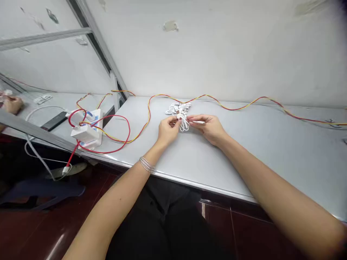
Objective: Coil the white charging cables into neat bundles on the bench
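Note:
My left hand (pixel 168 130) pinches a coiled white cable (pixel 184 125) near its white connector end, just above the grey tabletop. A silver bracelet (pixel 146 164) circles the left wrist. My right hand (pixel 210 129) has its thumb and fingers closed at the other side of the coil. A small white piece (pixel 199 122) shows between those fingers, too small to name. Right behind my hands lies a bundle of white cables (pixel 173 108) with dark ties on it.
A twisted red and yellow wire (pixel 231 109) runs along the back of the grey table (pixel 195 155). Left of me stand a white power strip (pixel 94 139) with plugged-in adapters and looped red cable (pixel 129 128), and a metal frame post (pixel 115 92). Another person's hand (pixel 13 104) is at far left.

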`<state>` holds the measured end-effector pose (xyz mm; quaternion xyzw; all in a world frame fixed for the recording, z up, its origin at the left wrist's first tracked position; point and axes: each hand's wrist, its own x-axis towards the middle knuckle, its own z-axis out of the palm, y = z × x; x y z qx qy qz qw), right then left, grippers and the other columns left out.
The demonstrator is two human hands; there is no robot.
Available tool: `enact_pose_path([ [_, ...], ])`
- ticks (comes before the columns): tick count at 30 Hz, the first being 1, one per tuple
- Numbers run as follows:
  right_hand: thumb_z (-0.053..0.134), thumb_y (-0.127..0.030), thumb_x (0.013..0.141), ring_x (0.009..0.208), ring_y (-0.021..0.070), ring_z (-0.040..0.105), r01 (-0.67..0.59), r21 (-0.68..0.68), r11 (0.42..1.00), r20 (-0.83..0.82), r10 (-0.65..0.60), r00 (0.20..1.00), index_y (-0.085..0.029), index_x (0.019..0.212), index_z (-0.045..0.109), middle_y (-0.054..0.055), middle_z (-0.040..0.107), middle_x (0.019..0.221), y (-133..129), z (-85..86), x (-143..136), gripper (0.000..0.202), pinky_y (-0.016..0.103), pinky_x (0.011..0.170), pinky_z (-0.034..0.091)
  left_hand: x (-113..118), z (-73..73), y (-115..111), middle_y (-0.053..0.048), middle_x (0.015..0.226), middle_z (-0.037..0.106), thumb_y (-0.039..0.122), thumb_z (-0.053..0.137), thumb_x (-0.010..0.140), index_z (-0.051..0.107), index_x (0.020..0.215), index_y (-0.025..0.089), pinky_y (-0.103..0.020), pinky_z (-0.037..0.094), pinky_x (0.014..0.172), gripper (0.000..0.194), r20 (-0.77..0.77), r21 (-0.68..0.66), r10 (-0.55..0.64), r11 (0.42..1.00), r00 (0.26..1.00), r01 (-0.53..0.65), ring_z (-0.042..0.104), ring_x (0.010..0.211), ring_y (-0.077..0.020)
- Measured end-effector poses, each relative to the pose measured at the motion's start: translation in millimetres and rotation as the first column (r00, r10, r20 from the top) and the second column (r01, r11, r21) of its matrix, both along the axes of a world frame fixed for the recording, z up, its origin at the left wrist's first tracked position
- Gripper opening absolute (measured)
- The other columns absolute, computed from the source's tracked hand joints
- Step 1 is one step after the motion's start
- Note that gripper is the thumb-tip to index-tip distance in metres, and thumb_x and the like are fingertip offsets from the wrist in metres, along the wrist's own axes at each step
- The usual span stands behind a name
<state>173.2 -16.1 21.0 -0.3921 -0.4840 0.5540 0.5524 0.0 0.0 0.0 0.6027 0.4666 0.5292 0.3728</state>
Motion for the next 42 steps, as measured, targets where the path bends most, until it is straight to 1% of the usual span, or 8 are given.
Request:
enact_pose_path([
  [4,0.097,-0.042,0.054,0.103,0.0257,0.071,-0.059,-0.041,0.997,0.065,0.062,0.996,-0.022,0.082,0.083,0.008,0.079,0.104,-1,-0.8,2,0.038,0.043,0.102,0.053,-1,0.5,-1,-0.005,0.082,0.078,0.021,0.069,0.084,0.078,0.086,0.014,-0.026,0.050,0.070,0.012,0.000,-0.022,-0.004,1.000,1.000,0.004,0.065,0.071,-0.0149],
  [13,0.098,-0.042,0.054,0.104,0.0255,0.071,-0.093,-0.063,0.994,0.079,0.098,0.992,-0.021,0.082,0.083,0.009,0.078,0.108,-3,-3.7,2,0.038,0.041,0.100,0.055,-2,3.6,-3,-0.008,0.086,0.078,0.021,0.074,0.081,0.078,0.087,0.014,-0.027,0.052,0.072,0.010,0.009,-0.036,0.041,0.999,0.999,-0.041,0.069,0.076,-0.0163],
  [16,0.098,-0.040,0.053,0.091,0.0217,0.071,-0.096,-0.100,0.990,0.087,0.105,0.991,-0.019,0.082,0.083,0.008,0.079,0.096,-5,0.2,0,0.038,0.038,0.091,0.056,-2,6.6,-5,-0.008,0.088,0.079,0.019,0.078,0.076,0.078,0.091,0.014,-0.026,0.052,0.070,0.015,0.025,-0.020,0.056,0.998,0.998,-0.055,0.070,0.078,-0.0167],
  [18,0.098,-0.039,0.051,0.077,0.0178,0.068,-0.094,-0.153,0.984,0.100,0.110,0.989,-0.017,0.081,0.082,0.007,0.077,0.084,-7,3.9,-1,0.040,0.035,0.080,0.056,0,8.3,-7,-0.007,0.087,0.079,0.016,0.078,0.075,0.078,0.089,0.015,-0.025,0.051,0.069,0.014,0.024,0.014,0.010,1.000,1.000,-0.011,0.071,0.078,-0.0166],
  [21,0.097,-0.037,0.051,0.067,0.0130,0.061,-0.081,-0.200,0.977,0.107,0.104,0.989,-0.016,0.081,0.082,0.005,0.074,0.077,-9,8.7,-4,0.040,0.030,0.069,0.053,3,8.7,-8,-0.007,0.084,0.078,0.015,0.078,0.075,0.078,0.083,0.015,-0.025,0.051,0.068,0.009,0.040,0.017,-0.056,0.998,0.998,0.055,0.071,0.077,-0.0165],
  [27,0.096,-0.036,0.053,0.064,0.0111,0.057,-0.072,-0.219,0.973,0.101,0.096,0.990,-0.015,0.082,0.080,0.004,0.071,0.074,-11,12.7,-6,0.039,0.027,0.063,0.047,3,4.8,-5,-0.007,0.081,0.077,0.020,0.082,0.071,0.076,0.085,0.013,-0.025,0.053,0.067,0.017,0.167,-0.037,-0.060,0.997,0.984,0.067,0.070,0.073,-0.0156],
  [36,0.091,-0.036,0.058,0.055,0.0080,0.044,0.038,-0.263,0.964,0.193,0.014,0.981,-0.012,0.067,0.073,0.004,0.064,0.065,-14,23.5,-9,0.032,0.024,0.051,0.035,1,3.4,-5,-0.006,0.080,0.076,0.023,0.084,0.071,0.076,0.087,0.015,-0.026,0.054,0.069,0.020,0.115,-0.003,-0.046,0.999,0.992,0.047,0.069,0.072,-0.0149],
  [42,0.086,-0.033,0.065,0.051,0.0074,0.038,0.058,-0.253,0.966,0.210,-0.003,0.978,-0.012,0.061,0.069,0.001,0.055,0.056,-16,27.0,-13,0.027,0.024,0.047,0.027,1,4.6,-5,-0.005,0.079,0.076,0.022,0.084,0.070,0.076,0.089,0.014,-0.024,0.053,0.067,0.022,0.110,-0.021,-0.051,0.998,0.993,0.054,0.067,0.068,-0.0132],
])
